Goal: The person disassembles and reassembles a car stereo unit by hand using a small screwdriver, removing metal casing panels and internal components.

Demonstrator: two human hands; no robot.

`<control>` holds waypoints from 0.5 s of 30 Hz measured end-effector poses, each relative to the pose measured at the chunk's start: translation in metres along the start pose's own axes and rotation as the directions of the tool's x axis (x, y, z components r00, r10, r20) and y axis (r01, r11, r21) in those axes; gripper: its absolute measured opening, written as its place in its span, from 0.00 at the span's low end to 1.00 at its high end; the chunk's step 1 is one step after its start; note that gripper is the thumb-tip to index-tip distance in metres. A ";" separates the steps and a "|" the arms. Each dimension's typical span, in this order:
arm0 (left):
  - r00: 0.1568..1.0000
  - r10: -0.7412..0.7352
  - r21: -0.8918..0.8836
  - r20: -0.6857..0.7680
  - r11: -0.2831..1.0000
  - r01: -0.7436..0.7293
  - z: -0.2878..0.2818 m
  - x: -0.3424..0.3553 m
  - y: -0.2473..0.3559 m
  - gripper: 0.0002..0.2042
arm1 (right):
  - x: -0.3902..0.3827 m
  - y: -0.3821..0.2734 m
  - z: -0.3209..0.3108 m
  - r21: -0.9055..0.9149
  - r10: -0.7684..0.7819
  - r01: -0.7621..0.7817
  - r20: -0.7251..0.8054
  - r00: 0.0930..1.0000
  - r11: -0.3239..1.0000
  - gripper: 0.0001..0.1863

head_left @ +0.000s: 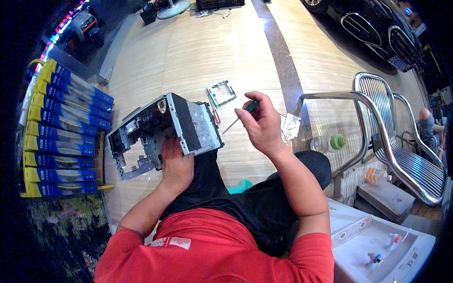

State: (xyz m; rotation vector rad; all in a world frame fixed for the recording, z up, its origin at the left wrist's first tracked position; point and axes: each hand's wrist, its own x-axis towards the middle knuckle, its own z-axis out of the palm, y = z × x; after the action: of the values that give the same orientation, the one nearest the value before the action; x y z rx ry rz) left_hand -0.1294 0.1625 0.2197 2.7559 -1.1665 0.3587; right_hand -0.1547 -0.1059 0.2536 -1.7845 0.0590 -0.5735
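A metal chassis [196,127] with dark inner parts rests tilted over my lap. My left hand [175,165] supports it from the near side, fingertips reaching inside and partly hidden. In my right hand [259,122] is a screwdriver [254,106] with a dark green handle, its thin shaft angled down-left toward the chassis's right edge. Beyond them on the floor lie a small metal bracket [221,93], a red-handled tool [216,117] and some flat pale pieces [290,126].
Blue-and-yellow packages [60,155] line a left rack. At right are a steel bench [365,99], a green-capped bottle [325,144], a white dispenser [377,245], a cardboard-like box [384,200] and another person's limb [427,125]. A black car [358,30] stands behind.
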 end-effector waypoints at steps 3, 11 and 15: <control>0.998 0.055 -0.056 -0.008 0.997 -0.055 -0.013 0.006 -0.002 0.20 | -0.001 -0.004 0.000 -0.002 -0.044 0.044 -0.047 0.998 0.999 0.20; 0.994 0.099 -0.108 0.056 0.990 -0.092 -0.025 0.021 0.015 0.24 | 0.011 -0.003 0.003 -0.124 -0.228 0.213 -0.119 0.967 0.969 0.15; 0.983 0.112 -0.114 0.148 0.989 -0.096 -0.020 0.024 0.022 0.25 | 0.020 -0.005 0.001 -0.183 -0.252 0.228 -0.120 0.960 0.956 0.14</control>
State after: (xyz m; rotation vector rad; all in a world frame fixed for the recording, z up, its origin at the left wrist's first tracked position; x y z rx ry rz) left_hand -0.1321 0.1344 0.2456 2.6764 -1.3276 0.0913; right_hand -0.1382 -0.1101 0.2649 -1.9261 -0.0131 -0.8939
